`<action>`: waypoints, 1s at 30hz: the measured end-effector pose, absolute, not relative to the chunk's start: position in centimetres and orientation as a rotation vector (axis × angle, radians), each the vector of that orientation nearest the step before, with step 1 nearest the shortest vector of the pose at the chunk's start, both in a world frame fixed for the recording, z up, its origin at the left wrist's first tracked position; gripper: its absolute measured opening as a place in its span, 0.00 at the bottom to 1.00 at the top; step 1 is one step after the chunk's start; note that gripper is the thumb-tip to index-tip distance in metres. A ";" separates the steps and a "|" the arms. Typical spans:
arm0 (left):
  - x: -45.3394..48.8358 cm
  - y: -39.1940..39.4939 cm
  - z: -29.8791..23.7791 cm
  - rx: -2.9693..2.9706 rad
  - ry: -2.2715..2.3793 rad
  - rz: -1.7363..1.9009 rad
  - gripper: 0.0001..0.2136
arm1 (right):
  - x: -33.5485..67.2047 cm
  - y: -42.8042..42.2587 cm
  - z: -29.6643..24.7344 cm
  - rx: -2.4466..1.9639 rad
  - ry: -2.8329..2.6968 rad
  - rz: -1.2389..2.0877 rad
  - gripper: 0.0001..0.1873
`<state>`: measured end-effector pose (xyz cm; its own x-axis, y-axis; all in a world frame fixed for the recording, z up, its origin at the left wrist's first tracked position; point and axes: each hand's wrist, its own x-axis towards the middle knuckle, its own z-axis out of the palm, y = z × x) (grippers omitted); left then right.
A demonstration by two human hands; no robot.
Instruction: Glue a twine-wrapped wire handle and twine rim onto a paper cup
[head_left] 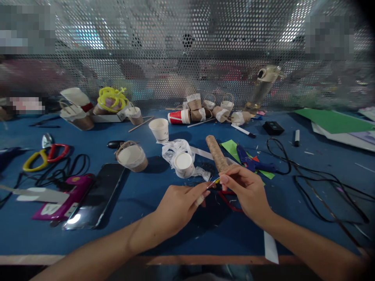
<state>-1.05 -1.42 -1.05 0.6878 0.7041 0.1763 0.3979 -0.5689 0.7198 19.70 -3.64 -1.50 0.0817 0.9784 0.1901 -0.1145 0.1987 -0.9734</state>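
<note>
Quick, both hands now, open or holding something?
Left hand: closed on a thin item, too small to identify.
Right hand: closed, pinching a small yellow piece.

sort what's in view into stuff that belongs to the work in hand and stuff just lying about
Likely in use:
- thin piece with a yellow part, pinched between the left hand and right hand
- twine-wrapped roll
- perhaps the blue glue gun

Probably lying about:
- phone
- clear bottle
- pliers
- black box

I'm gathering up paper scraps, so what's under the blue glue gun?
Light green paper pokes out on two sides of the glue gun. Whether it is one piece or two is hidden beneath.
</note>
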 end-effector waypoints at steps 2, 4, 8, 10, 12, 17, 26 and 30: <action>-0.9 -1.5 -0.8 2.150 0.818 0.562 0.17 | 19.7 -3.7 -1.4 -1.002 -1.172 1.077 0.03; -0.7 -1.6 -0.6 1.918 0.770 0.510 0.19 | 19.6 -3.7 -1.4 -0.986 -1.193 1.090 0.02; -0.4 -1.5 -0.1 1.393 0.644 0.412 0.20 | 19.7 -3.6 -1.5 -0.956 -1.235 1.100 0.04; -0.4 -1.4 0.0 1.270 0.597 0.389 0.20 | 19.8 -3.5 -1.5 -0.946 -1.256 1.102 0.04; -0.3 -1.2 0.0 1.206 0.556 0.358 0.20 | 19.9 -3.5 -1.6 -0.938 -1.268 1.109 0.05; -0.4 -1.3 0.0 1.187 0.537 0.311 0.19 | 20.0 -3.4 -1.9 -0.934 -1.257 1.115 0.03; -0.5 -1.6 -0.3 1.986 0.774 0.510 0.15 | 19.5 -3.5 -1.1 -0.997 -1.270 1.022 0.03; -0.8 -1.6 -0.4 2.201 0.855 0.529 0.14 | 19.3 -3.8 -0.6 -1.029 -1.292 0.973 0.03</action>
